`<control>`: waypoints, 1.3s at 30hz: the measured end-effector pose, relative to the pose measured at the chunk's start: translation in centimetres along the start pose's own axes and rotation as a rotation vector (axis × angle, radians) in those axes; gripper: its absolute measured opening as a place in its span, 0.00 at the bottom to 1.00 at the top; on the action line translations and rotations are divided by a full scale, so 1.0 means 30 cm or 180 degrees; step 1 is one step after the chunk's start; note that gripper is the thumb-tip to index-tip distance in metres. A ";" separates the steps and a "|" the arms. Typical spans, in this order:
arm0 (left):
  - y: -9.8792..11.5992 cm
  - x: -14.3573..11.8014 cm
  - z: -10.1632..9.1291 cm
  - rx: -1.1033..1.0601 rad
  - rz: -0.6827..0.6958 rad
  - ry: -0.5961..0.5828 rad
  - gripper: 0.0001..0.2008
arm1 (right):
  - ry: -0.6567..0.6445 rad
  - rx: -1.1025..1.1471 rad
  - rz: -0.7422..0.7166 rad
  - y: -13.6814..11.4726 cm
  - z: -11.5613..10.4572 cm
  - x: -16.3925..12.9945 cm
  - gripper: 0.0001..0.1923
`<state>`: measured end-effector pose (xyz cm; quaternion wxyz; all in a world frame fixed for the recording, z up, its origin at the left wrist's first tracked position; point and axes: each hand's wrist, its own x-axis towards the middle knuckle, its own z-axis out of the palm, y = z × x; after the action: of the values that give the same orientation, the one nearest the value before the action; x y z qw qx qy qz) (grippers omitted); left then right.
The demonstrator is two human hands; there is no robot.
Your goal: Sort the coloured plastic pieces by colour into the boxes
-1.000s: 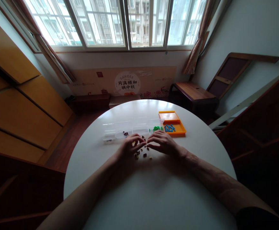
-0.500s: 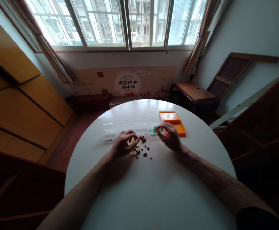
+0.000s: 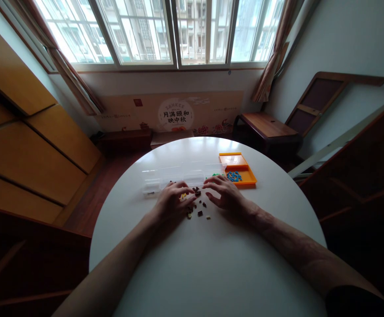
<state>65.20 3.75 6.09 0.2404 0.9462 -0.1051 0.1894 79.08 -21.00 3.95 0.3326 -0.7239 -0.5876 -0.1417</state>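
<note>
Several small dark brown and pale pieces (image 3: pixel 199 211) lie scattered on the round white table (image 3: pixel 208 264). My left hand (image 3: pixel 172 202) rests over the left side of the pile, fingers curled around a small yellowish piece. My right hand (image 3: pixel 223 193) hovers just right of the pile, fingers spread and pointing left, holding nothing that I can see. Behind both hands stands a clear plastic compartment box (image 3: pixel 165 175) with some green pieces at its right end.
An orange tray (image 3: pixel 246 176) with blue pieces sits right of the clear box. Beyond the table are a window, a wooden bench (image 3: pixel 266 125) at the right and wooden panels (image 3: pixel 30 149) at the left.
My right hand has come back from the green pieces at the box's right end to the pile. My left hand stays over the pile.
</note>
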 end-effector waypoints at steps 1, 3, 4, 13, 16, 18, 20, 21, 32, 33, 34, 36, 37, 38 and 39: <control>0.001 0.000 0.005 0.0026 -0.0028 0.0029 0.09 | -0.0105 -0.0041 -0.0065 -0.005 0.001 0.001 0.13; 0.003 0.000 0.013 0.0092 -0.0074 0.0073 0.09 | -0.0232 -0.0079 -0.0149 -0.013 0.001 0.004 0.17; 0.003 0.000 0.017 0.0128 -0.0085 0.0082 0.08 | -0.0265 -0.0076 -0.0176 -0.017 -0.001 0.006 0.18; -0.002 0.003 0.048 0.0145 -0.0001 0.0164 0.04 | -0.0413 -0.0022 -0.0261 -0.025 -0.004 0.015 0.15; 0.003 0.005 0.049 0.0131 0.0011 0.0167 0.04 | -0.0384 0.0008 -0.0237 -0.022 -0.003 0.012 0.13; 0.007 0.007 0.045 0.0151 -0.0022 0.0194 0.04 | -0.0331 0.0053 -0.0220 -0.023 -0.004 0.011 0.09; 0.009 0.008 0.040 0.0162 -0.0070 0.0222 0.04 | -0.0284 0.0099 -0.0218 -0.024 -0.006 0.010 0.07; 0.009 0.008 0.038 0.0158 -0.0087 0.0226 0.04 | -0.0273 0.0108 -0.0222 -0.025 -0.006 0.010 0.06; -0.005 0.018 0.026 0.0562 -0.0338 0.1029 0.07 | -0.0074 0.0078 -0.0387 -0.002 0.011 0.011 0.04; -0.010 0.020 0.027 0.0584 -0.0355 0.1116 0.07 | -0.0030 0.0087 -0.0374 -0.004 0.010 0.013 0.04; -0.016 0.022 0.028 0.0602 -0.0362 0.1190 0.06 | 0.0021 0.0105 -0.0355 -0.006 0.008 0.014 0.04; -0.027 0.025 0.030 0.0644 -0.0365 0.1302 0.05 | 0.0119 0.0156 -0.0313 -0.014 0.002 0.017 0.04; -0.032 0.027 0.031 0.0664 -0.0362 0.1336 0.05 | 0.0159 0.0178 -0.0290 -0.017 0.000 0.017 0.04; -0.035 0.028 0.031 0.0683 -0.0356 0.1358 0.06 | 0.0197 0.0193 -0.0268 -0.020 -0.003 0.018 0.04; -0.037 0.029 0.032 0.0702 -0.0347 0.1370 0.06 | 0.0226 0.0201 -0.0252 -0.021 -0.005 0.018 0.04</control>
<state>66.61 4.15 5.22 0.1623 0.9089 0.0210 0.3836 78.64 -20.64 4.57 0.3700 -0.6838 -0.6078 -0.1617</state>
